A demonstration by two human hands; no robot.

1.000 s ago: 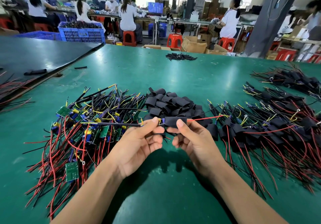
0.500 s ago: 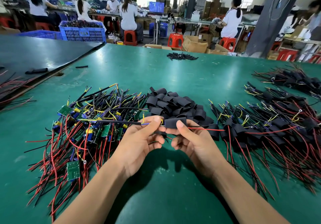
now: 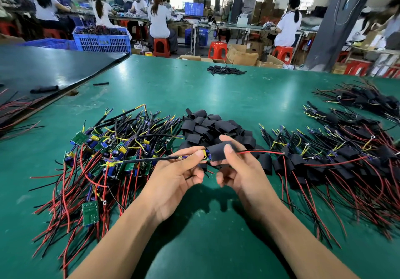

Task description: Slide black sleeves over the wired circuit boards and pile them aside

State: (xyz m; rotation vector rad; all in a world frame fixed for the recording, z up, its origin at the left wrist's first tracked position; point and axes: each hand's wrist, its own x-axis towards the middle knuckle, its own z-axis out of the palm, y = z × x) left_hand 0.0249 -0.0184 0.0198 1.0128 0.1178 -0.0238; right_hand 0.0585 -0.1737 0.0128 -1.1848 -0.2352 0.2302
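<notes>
In the middle of the frame my left hand pinches the wired circuit board at its wire end. My right hand grips the black sleeve, which covers most of the board. The sleeved pile lies at the right.

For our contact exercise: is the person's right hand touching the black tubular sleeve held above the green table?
Touching. Head view: the right hand pinches the black tubular sleeve between thumb and forefinger.
</notes>
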